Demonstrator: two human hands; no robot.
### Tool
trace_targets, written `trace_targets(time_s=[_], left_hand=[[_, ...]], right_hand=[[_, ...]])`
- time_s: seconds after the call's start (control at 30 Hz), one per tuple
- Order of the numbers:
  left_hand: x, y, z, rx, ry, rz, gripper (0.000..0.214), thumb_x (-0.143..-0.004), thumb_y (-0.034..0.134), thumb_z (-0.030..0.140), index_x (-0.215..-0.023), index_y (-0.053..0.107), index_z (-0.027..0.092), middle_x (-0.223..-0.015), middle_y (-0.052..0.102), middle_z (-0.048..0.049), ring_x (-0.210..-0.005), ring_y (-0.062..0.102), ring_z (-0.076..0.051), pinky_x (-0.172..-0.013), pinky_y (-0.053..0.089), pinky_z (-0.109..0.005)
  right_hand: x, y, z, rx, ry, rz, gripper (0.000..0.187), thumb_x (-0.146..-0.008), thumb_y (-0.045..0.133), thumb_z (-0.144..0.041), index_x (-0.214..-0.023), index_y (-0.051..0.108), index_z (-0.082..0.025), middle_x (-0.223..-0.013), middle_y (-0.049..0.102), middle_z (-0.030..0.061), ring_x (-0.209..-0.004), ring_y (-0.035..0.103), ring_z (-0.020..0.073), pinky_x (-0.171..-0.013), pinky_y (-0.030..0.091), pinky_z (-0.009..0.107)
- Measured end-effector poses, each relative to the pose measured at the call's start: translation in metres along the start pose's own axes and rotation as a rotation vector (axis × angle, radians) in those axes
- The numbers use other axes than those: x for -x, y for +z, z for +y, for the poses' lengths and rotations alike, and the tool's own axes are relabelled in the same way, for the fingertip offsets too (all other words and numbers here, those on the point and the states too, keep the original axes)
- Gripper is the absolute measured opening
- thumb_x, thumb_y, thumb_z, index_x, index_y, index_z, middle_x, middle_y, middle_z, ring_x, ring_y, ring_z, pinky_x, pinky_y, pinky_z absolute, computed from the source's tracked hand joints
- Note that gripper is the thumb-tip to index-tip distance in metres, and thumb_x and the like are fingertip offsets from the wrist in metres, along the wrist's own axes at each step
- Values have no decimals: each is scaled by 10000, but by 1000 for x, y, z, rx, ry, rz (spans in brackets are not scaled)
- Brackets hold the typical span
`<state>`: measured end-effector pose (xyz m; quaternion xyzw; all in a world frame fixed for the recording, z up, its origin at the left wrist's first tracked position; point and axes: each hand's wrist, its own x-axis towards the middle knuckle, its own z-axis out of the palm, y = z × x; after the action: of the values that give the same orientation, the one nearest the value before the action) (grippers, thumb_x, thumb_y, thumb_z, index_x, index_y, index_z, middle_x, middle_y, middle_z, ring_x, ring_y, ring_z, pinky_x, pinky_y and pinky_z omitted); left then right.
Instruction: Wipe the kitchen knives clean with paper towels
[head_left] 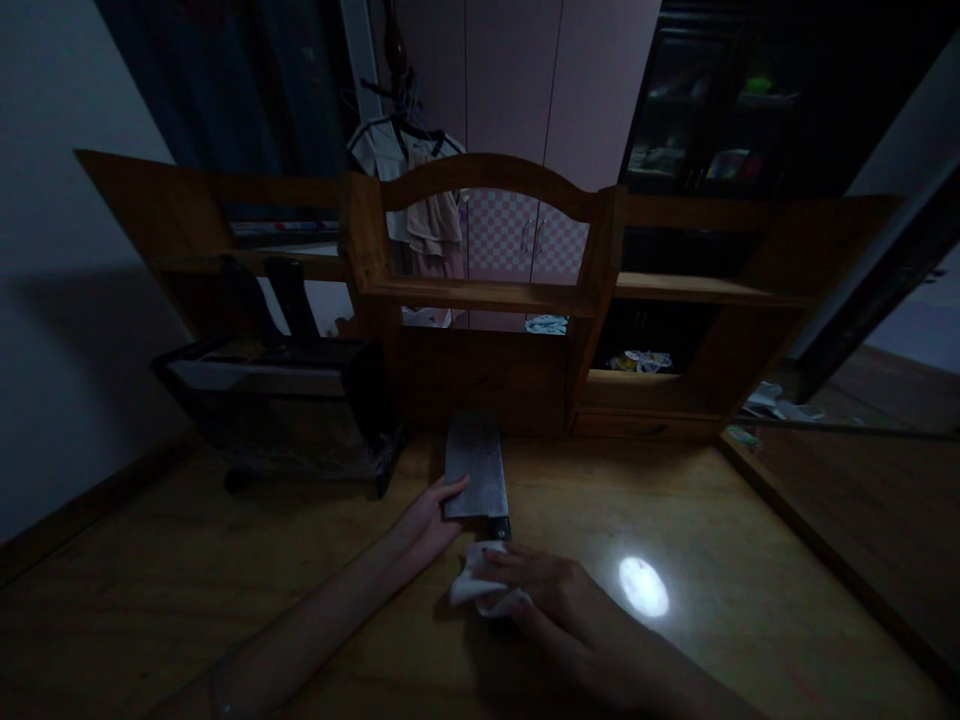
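A cleaver [480, 470] with a broad grey blade and a black handle is held over the wooden desk, its blade pointing away from me. My left hand [435, 515] grips the blade near its lower left edge, with the thumb on the upper face and the other fingers underneath. In my right hand [551, 600] is a crumpled white tissue [484, 580], pressed around the cleaver's handle. Most of the handle is hidden by the tissue and fingers.
Left of the cleaver stands a dark knife block [285, 410] with black-handled knives upright in it. A wooden shelf unit [480, 295] runs along the back of the desk [375, 600]. A bright light reflection lies right of my hand. Beyond are hanging clothes [435, 220] and cabinets.
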<state>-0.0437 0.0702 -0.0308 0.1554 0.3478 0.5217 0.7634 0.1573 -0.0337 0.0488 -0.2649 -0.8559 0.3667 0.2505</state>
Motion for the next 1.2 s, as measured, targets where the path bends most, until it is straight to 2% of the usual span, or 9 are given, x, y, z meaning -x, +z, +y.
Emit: trace_targets(time_s=[0.17, 0.27, 0.33, 0.43, 0.53, 0.7, 0.87, 1.07, 1.2], left_hand=[[-2, -2, 0, 4, 9, 6, 234, -836, 539, -10, -1037, 611, 87, -979, 694, -122, -839, 696, -204, -808, 569, -326], [-4, -5, -1, -2, 8, -24, 237, -840, 538, -1, -1050, 608, 83, -1019, 685, -136, -876, 692, -217, -830, 565, -340], [-4, -6, -1, -5, 7, -41, 245, -842, 534, -3, -1061, 603, 83, -1042, 680, -141, -899, 688, -223, -841, 561, -346], [-4, -5, -1, -6, 11, -16, 256, -844, 527, -5, -1073, 594, 88, -1023, 685, -133, -874, 693, -217, -825, 566, -346], [-1, 1, 0, -1, -11, 8, 256, -856, 516, 4, -1089, 587, 82, -1010, 687, -138, -858, 696, -219, -824, 566, -349], [2, 6, 1, -16, -14, 30, 242, -856, 508, 2, -1071, 594, 71, -966, 696, -145, -828, 701, -219, -806, 566, -328], [4, 5, 1, -46, -25, 28, 179, -853, 537, 28, -1004, 614, 86, -895, 704, -123, -761, 699, -205, -766, 571, -323], [3, 1, 1, -21, -3, -14, 185, -839, 566, 28, -1005, 623, 87, -955, 701, -125, -823, 698, -211, -789, 571, -329], [1, 0, 0, -2, 8, 5, 216, -830, 564, 3, -1021, 620, 87, -963, 702, -117, -828, 698, -200, -789, 573, -312]], right_hand=[[6, 4, -1, -145, -44, 6, 368, -994, 342, -260, -1070, 702, -244, -1166, 675, 23, -1105, 611, 194, -1031, 402, 344], [21, 14, 16, -206, 90, 115, 385, -968, 409, -361, -903, 742, -181, -997, 724, 73, -945, 673, 216, -864, 513, 325], [28, 17, 29, -220, 220, 268, 436, -948, 436, -424, -803, 746, -153, -913, 731, 98, -872, 683, 240, -772, 541, 333], [28, 12, 38, -218, 279, 459, 445, -960, 407, -432, -906, 753, -157, -952, 730, 95, -935, 666, 275, -843, 518, 400], [16, 2, 33, -161, 225, 553, 390, -990, 366, -369, -1128, 689, -199, -1188, 660, 60, -1146, 573, 270, -1011, 415, 425], [2, 4, 23, -50, 179, 355, 385, -1008, 330, -315, -1330, 529, -247, -1391, 507, 23, -1282, 460, 239, -1081, 361, 391], [5, 13, 22, 66, 147, 127, 388, -1002, 358, -305, -1362, 490, -244, -1468, 400, 25, -1369, 331, 213, -1146, 262, 385], [6, 6, 8, 21, 62, 42, 373, -998, 364, -269, -1336, 518, -242, -1391, 505, 36, -1324, 409, 197, -1133, 293, 386], [4, 2, 0, -39, -10, -9, 352, -999, 349, -248, -1203, 636, -250, -1309, 587, 20, -1279, 468, 196, -1109, 326, 364]])
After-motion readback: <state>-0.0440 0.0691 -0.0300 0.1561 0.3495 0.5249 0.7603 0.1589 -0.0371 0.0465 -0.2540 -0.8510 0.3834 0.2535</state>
